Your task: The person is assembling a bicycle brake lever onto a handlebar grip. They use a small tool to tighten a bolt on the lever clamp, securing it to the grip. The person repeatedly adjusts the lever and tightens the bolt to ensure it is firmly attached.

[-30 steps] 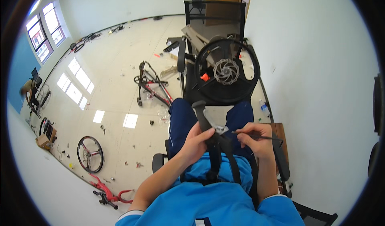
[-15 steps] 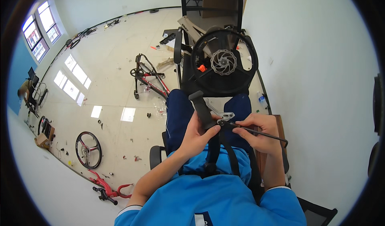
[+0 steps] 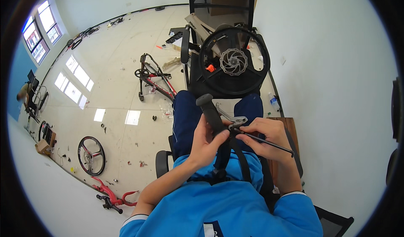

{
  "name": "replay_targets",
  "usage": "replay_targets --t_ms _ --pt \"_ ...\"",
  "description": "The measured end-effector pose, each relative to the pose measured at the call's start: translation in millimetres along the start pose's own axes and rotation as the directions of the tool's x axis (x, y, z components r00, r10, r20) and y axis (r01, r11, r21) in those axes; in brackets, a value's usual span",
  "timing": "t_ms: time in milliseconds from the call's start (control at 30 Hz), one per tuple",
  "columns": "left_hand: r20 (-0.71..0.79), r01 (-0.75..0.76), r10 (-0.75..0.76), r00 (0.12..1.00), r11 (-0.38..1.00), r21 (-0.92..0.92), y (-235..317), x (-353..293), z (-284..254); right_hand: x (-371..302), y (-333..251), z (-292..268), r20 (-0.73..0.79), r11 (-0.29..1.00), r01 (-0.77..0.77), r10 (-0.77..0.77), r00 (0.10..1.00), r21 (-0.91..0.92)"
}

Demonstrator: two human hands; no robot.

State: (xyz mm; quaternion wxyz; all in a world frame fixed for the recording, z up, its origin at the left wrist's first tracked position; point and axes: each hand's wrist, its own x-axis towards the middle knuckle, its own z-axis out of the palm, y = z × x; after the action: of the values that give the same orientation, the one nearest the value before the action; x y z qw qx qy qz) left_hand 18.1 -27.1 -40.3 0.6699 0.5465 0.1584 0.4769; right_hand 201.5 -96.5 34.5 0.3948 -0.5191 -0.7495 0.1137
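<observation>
Two hands (image 3: 206, 142) (image 3: 267, 136) gripping handlebar grip (image 3: 211, 111) and thin black tool (image 3: 269, 142), wheel (image 3: 234, 62) ahead, wall beside

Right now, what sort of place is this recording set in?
Probably a bicycle assembly or repair room. A wheel with a brake disc leans on a chair, a red bike frame stands on the tiled floor, and both hands hold a handlebar.
</observation>
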Motion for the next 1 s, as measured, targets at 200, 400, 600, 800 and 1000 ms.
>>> replay_targets --t_ms 200,400,600,800,1000 --pt "-0.079 0.069 -0.078 0.994 0.990 -0.120 -14.8 3.5 -6.7 -0.4 7.8 3.1 -0.218 0.994 0.040 -0.016 0.976 0.104" --pt "-0.114 0.122 -0.159 0.981 0.952 -0.280 -9.1 3.5 2.0 5.7 19.6 13.2 -0.287 0.979 0.135 -0.088 0.954 0.151" --pt "-0.139 0.186 -0.227 0.964 0.948 -0.260 -1.4 2.7 3.6 0.8 20.2 14.8 -0.245 0.973 0.061 -0.005 0.970 0.221" --pt "-0.143 0.281 -0.349 0.926 0.892 -0.355 4.1 4.7 4.6 -4.2 22.1 14.7 -0.243 0.971 0.082 -0.025 0.970 0.226" --pt "-0.138 0.381 -0.479 0.867 0.815 -0.435 5.4 5.8 -5.3 -4.4 19.3 13.7 -0.205 0.975 0.068 -0.024 0.979 0.211"
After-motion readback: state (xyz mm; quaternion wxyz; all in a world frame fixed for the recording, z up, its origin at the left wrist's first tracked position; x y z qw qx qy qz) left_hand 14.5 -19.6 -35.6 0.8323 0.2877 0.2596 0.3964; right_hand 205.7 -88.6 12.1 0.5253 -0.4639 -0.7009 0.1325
